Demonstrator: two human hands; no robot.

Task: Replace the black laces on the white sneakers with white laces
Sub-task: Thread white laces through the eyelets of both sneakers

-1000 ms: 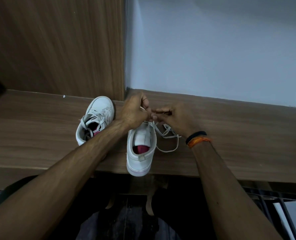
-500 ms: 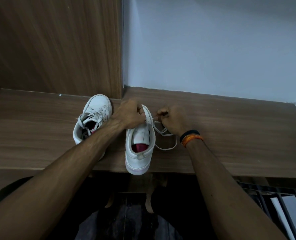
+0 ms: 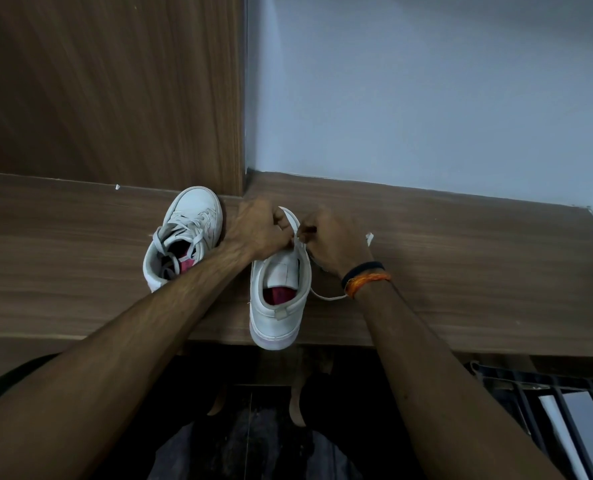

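On the wooden shelf, two white sneakers sit side by side, toes toward the back wall. Near sneaker sits centre, heel hanging slightly over the shelf's front edge, pink insole visible inside, tongue up. Both hands are over its front half, close together, nearly touching. Left hand is curled closed over the toe/eyelet area, pinching a white lace that loops up over the fingers. Right hand is closed too, fingertips pinched on the same lace just right of the left hand's knuckles. A loose run of that lace trails off the sneaker's right side, lies on the shelf and curves under the right wrist near the black and orange wristbands. How far the lacing has got under the hands: cannot tell, hidden.

Second sneaker sits just left of the left forearm, toe near the wooden panel, already threaded with pale laces, ends loose and dropping into the opening, pink insole showing. Its rear part is partly covered by the forearm.

Small white scrap lies on the shelf right of the right hand. Pale wall behind, dark metal rack at lower right below the shelf.
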